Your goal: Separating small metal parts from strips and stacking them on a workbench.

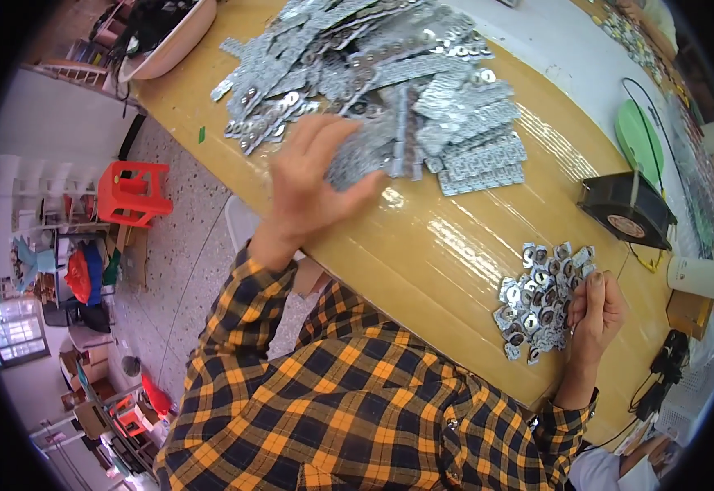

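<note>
A large heap of silvery strips and sheets [357, 61], some with round shiny discs along them, covers the far part of the yellow-brown table [390, 237]. At the heap's near edge is my left hand [312, 168], its fingers and thumb spread apart. Beside it, between thumb and fingers, lies a blurred grey patch of the strips. To the right, nearer me, sits a small pile of single silver pieces with round metal discs [537, 303]. My right hand [598, 311] is closed at that pile's right edge, thumb pressed to the fingers. Whatever it may hold is hidden.
A black fan [625, 211] stands at the right, with a green plastic dish [639, 139] behind it. Farther right are a white cylinder [698, 278] and black cables [670, 352]. A white basin [173, 45] is at far left; a red stool [133, 193] stands on the floor.
</note>
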A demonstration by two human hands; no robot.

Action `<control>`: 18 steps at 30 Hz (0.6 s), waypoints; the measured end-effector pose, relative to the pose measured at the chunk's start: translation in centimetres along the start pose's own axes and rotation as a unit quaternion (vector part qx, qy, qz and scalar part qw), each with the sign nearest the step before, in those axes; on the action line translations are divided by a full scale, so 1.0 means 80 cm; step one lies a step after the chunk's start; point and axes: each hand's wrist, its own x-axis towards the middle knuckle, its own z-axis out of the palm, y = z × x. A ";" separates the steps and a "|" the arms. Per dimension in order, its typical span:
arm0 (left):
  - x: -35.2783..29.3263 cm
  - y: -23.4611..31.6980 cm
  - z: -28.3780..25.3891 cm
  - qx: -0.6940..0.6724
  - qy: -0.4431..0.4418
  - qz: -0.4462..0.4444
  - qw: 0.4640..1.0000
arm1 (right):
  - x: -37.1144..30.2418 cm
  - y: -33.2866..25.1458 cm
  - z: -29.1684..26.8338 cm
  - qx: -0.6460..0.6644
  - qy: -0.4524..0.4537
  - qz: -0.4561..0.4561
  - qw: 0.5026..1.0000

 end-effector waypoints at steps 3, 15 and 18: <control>-0.014 -0.008 -0.001 -0.033 -0.022 -0.018 0.999 | -0.031 0.004 0.026 -0.002 0.016 0.011 1.000; -0.283 -0.254 -0.168 -0.130 0.430 -0.357 0.819 | -0.104 0.035 0.150 0.129 0.027 0.027 0.991; -0.454 -0.320 -0.118 -0.056 0.376 -0.542 0.749 | -0.106 0.027 0.127 0.164 -0.005 0.037 0.986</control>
